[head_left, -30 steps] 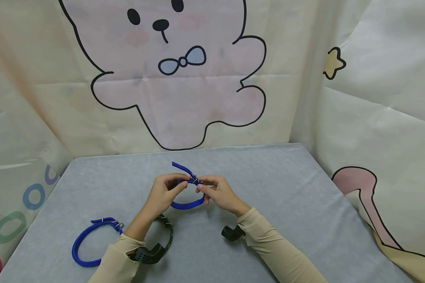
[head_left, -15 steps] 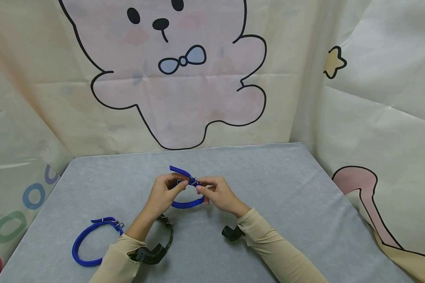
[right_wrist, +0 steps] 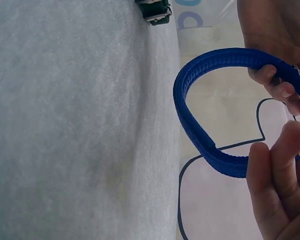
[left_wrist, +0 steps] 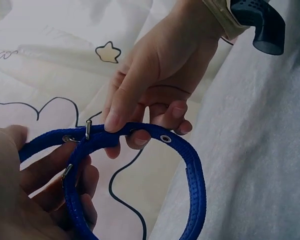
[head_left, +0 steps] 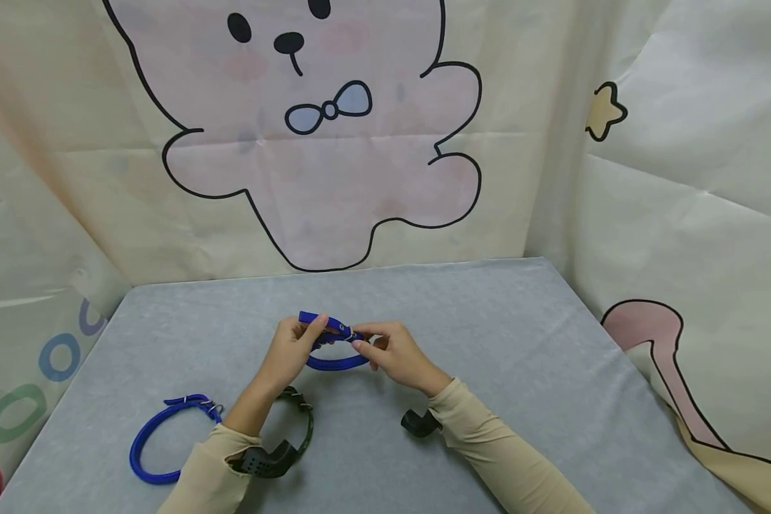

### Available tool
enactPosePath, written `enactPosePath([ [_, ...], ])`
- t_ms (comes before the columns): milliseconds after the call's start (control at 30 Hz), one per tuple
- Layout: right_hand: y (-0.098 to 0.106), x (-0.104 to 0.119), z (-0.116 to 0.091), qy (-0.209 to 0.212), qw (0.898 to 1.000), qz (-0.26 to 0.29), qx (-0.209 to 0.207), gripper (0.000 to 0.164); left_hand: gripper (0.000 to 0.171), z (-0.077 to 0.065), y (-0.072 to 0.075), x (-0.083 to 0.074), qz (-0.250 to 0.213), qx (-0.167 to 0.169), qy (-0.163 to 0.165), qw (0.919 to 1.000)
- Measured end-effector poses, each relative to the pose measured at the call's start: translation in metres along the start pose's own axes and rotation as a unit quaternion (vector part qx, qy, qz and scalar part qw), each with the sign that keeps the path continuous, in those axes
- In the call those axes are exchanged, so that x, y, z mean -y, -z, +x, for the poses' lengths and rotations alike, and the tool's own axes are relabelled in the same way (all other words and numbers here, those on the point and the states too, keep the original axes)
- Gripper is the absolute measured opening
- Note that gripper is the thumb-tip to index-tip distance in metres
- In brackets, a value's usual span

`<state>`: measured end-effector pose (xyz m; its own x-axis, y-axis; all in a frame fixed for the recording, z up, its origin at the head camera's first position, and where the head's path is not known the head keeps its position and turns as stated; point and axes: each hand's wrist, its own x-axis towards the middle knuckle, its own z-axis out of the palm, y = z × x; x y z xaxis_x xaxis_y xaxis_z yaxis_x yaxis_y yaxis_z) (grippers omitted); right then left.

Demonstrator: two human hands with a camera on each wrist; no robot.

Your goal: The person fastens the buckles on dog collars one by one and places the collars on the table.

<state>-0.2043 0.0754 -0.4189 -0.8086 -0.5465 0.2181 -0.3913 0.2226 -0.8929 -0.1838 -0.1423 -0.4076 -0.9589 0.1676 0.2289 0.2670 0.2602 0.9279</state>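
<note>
A blue collar (head_left: 337, 364) is held in a loop over the table by both hands. My left hand (head_left: 288, 351) pinches the strap's free end, thumb on top. Close to the metal buckle (left_wrist: 88, 129), my right hand (head_left: 400, 355) pinches the strap between thumb and fingers. In the left wrist view the free end runs through the buckle, and a metal eyelet (left_wrist: 165, 138) shows on the strap to its right. The right wrist view shows the padded inner side of the blue loop (right_wrist: 210, 60).
On the grey-covered table (head_left: 507, 343), a second blue collar (head_left: 143, 446) lies at the left, partly behind the left sleeve. A dark green collar (head_left: 310, 425) lies under the left forearm. Printed cloth hangs behind and at both sides.
The left hand has shifted its pinch from beside the buckle to the strap's free end. That end, earlier sticking up and back, now lies lower and to the left.
</note>
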Motion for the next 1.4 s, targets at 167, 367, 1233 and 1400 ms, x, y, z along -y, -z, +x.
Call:
enactPosePath([
  [167, 0.002, 0.022, -0.006, 0.002, 1.0, 0.012, -0.009, 0.028, 0.035, 0.0, 0.002, 0.001, -0.017, 0.007, 0.025, 0.9995],
  [367, 0.0, 0.001, -0.002, 0.002, 1.0, 0.012, -0.02, 0.027, 0.031, 0.001, 0.006, 0.0, -0.037, 0.024, 0.046, 0.998],
  [1233, -0.001, -0.007, -0.002, 0.059, 0.998, -0.001, 0.001, 0.029, 0.02, -0.002, 0.003, -0.002, -0.046, 0.058, -0.023, 0.997],
  [1400, -0.003, -0.006, -0.002, 0.069, 0.998, 0.0, -0.002, 0.027, 0.019, -0.002, 0.002, -0.001, -0.049, 0.057, -0.028, 0.9968],
])
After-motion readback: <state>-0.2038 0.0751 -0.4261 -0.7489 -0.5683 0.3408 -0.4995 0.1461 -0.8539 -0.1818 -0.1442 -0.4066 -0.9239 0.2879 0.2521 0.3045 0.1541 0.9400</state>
